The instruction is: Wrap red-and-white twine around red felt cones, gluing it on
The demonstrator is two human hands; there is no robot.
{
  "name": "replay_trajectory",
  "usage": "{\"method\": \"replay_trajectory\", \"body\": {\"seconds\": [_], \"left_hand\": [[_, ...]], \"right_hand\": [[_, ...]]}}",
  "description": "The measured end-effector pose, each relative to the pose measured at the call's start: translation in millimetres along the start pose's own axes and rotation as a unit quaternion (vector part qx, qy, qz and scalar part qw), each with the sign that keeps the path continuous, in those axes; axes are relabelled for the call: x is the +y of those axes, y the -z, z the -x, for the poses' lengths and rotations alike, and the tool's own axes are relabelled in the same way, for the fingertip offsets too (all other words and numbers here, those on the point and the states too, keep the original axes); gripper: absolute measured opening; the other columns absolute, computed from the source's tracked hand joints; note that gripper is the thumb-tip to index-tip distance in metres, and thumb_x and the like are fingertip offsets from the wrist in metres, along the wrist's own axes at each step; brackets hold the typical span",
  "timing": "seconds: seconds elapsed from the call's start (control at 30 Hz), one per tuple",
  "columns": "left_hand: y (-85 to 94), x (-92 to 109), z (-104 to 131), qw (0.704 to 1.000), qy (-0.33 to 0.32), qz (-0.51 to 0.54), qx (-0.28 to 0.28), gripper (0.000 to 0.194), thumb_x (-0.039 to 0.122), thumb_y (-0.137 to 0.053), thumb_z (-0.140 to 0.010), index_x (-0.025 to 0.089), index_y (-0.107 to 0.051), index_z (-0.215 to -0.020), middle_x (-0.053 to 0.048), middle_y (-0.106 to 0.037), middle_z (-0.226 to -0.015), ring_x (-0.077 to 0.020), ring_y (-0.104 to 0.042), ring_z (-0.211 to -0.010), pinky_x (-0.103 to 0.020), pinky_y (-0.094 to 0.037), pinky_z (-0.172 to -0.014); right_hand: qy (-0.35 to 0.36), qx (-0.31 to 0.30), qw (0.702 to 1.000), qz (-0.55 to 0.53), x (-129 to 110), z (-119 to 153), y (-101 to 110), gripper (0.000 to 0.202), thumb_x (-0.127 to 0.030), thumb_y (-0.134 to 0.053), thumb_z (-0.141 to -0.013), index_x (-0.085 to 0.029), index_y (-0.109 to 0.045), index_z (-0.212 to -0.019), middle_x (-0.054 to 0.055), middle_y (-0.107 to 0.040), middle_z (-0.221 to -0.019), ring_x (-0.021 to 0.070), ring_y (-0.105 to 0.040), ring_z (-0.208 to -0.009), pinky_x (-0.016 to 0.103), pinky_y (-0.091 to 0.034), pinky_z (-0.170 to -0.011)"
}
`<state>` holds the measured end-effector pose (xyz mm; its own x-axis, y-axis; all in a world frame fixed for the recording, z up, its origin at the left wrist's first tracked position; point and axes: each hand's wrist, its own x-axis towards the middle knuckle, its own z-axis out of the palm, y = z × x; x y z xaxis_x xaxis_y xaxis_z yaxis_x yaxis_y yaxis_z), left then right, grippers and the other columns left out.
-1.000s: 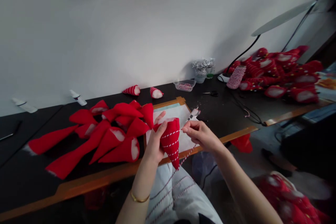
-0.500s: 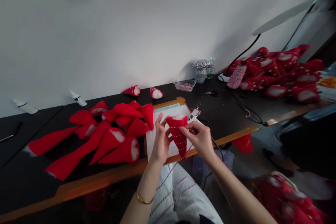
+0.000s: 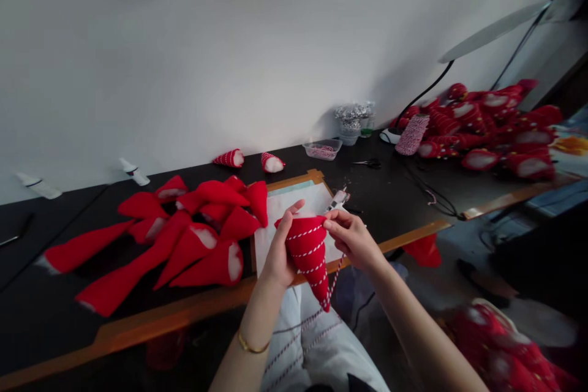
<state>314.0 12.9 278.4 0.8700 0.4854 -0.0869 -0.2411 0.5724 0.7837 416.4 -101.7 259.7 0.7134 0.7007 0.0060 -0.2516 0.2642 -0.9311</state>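
Several bands of red-and-white cord (image 3: 309,251) circle the red cone (image 3: 309,260) from its downward tip almost to its wide end, so the winding on this piece looks nearly complete, with perhaps only the top edge left. The cone is held up at the front edge of the worktop (image 3: 395,196). Two striped cones (image 3: 228,158) lie near the wall (image 3: 229,55), while the plain red cones (image 3: 220,193) piled at the left show no cord. The left hand (image 3: 281,251) is clamped around the cone's side. The right hand (image 3: 351,236) has thumb and forefinger pinched together on the cord by the rim; whether they also catch fabric cannot be told.
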Motion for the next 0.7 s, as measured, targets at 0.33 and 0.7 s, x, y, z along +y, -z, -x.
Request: {"method": "replay_trajectory", "body": {"seconds": [0.33, 0.7], "left_hand": [[10.4, -17, -5, 0.985, -0.068, -0.144, -0.061, 0.092, 0.039, -0.081, -0.073, 0.040, -0.025, -0.147, -0.007, -0.030, -0.157, -0.0247, -0.056, -0.120, -0.034, -0.054, -0.089], [5.2, -17, -2, 0.964, -0.057, -0.257, -0.033, 0.094, 0.036, -0.082, -0.073, 0.029, -0.025, -0.147, -0.008, -0.060, -0.130, -0.0230, -0.062, -0.114, -0.037, -0.045, -0.102]], "right_hand": [[0.171, 0.156, 0.961, 0.149, -1, 9, -15, 0.029, -0.041, -0.076, -0.074, -0.015, -0.067, -0.068, 0.000, -0.057, -0.058, 0.0083, -0.042, -0.050, 0.021, -0.032, -0.046], [0.178, 0.031, 0.974, 0.139, -24, 11, 1, 0.031, -0.035, -0.081, -0.073, -0.017, -0.072, -0.096, -0.005, -0.047, -0.062, 0.0081, -0.038, -0.054, 0.022, -0.031, -0.050]]}}
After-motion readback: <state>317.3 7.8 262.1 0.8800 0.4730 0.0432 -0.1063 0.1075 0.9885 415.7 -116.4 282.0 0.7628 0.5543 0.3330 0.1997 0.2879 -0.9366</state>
